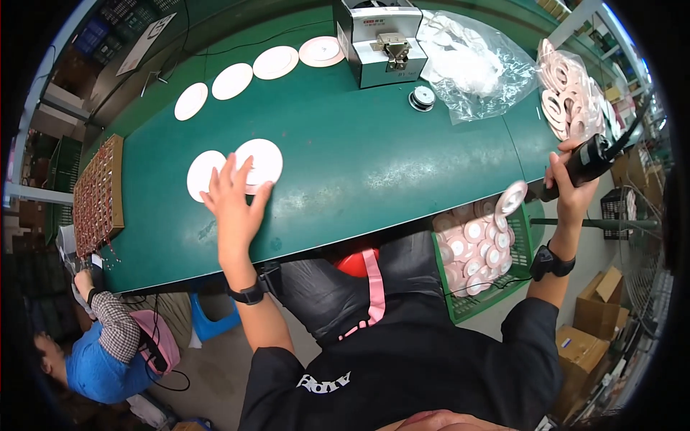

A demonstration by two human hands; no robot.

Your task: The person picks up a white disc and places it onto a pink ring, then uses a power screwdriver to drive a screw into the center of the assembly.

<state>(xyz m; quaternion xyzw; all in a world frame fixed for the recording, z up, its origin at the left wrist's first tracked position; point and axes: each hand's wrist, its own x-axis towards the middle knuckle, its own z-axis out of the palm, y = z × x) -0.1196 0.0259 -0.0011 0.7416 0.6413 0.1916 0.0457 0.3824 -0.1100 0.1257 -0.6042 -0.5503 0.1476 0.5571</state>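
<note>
My left hand [233,208] lies over two flat round white discs on the green table, its fingers spread. The left disc [203,179] is partly covered by my fingers; the right disc [267,159] overlaps its edge. At the table's right end, my right hand [571,188] is closed around a black corded power tool [592,158]. A tilted pinkish-white disc [512,197] is beside the tool's lower end, over a green basket [528,258]; whether they touch, I cannot tell. Similar discs [474,255] are heaped in that basket.
Several discs [276,62] form a row along the far edge. A metal box [381,47] stands beside bags of white parts [467,65] and pink rings [568,90]. Left are a tray of small parts [99,190] and a co-worker [108,359] in blue.
</note>
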